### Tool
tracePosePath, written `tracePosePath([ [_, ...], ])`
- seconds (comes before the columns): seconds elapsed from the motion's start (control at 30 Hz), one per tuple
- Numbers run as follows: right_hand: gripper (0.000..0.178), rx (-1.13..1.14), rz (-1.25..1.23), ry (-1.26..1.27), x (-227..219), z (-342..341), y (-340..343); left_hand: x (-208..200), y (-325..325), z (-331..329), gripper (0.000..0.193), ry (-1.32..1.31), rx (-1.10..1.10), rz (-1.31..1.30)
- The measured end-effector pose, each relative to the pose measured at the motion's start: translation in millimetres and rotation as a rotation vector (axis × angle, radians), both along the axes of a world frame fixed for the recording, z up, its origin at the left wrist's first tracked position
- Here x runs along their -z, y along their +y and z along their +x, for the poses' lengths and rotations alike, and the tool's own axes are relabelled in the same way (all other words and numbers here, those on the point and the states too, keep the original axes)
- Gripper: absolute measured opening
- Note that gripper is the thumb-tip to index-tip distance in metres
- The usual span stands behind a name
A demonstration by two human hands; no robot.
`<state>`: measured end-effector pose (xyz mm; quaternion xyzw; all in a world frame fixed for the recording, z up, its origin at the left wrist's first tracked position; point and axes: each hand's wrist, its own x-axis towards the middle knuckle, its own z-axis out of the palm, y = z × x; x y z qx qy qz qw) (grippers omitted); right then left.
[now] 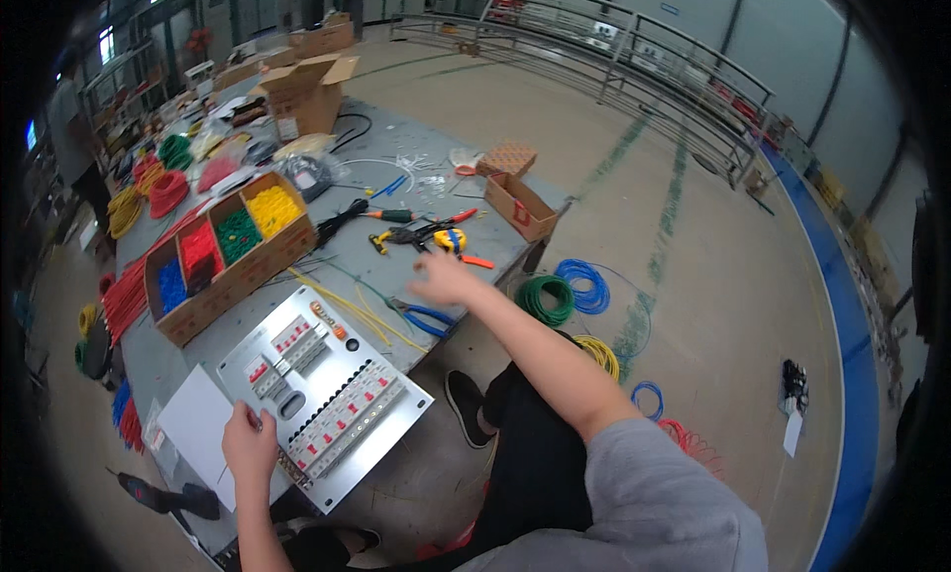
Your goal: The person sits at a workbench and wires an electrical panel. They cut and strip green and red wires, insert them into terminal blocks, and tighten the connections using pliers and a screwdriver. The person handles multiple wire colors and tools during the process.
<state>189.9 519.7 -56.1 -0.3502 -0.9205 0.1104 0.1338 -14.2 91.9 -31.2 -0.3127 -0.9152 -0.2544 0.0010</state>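
Note:
A metal mounting panel (421,402) carries rows of white circuit breakers (342,423) with red switches and lies at the table's near edge. My left hand (250,441) is at the panel's left side, fingers curled around something small and dark that I cannot make out. My right hand (443,280) reaches over the table with fingers apart, slightly blurred, and I see nothing in it. Just beyond it lie black-handled pliers (404,235) and a yellow tape measure (450,240). Blue-handled pliers (426,317) rest nearer, by yellow wires (362,314).
A divided cardboard box (233,265) of blue, red, green and yellow small parts stands left of the panel. White paper (198,423) lies beside it. An open small carton (520,208) sits at the table's right edge. Wire coils (545,300) lie on the floor.

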Motion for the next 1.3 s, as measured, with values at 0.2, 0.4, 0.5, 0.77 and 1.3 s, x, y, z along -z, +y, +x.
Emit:
tracePosePath([
  [0.2, 0.023, 0.207, -0.214, 0.962, -57.8, 126.8, 33.4, 1.7, -22.4, 2.3, 0.031, -0.015, -0.008, 0.066],
  [0.4, 0.021, 0.825, -0.715, 0.888, 170.7, 335.9, 119.2, 28.5, 0.1, 17.3, 0.033, -0.126, 0.028, 0.187],
  [0.5, 0.042, 1.083, -0.929, 0.638, 244.2, 347.8, 101.6, 36.3, 5.4, 52.4, 0.034, -0.033, 0.063, 0.167],
  [0.77, 0.124, 1.036, -0.542, 0.396, 277.7, 320.4, 187.9, 75.9, 28.0, 80.8, 0.024, 0.302, 0.29, 0.064],
  [1.3, 0.038, 0.462, -0.336, 0.826, 258.0, 282.2, 172.3, 85.4, 31.9, 86.7, 0.021, 0.44, 0.252, 0.042],
])
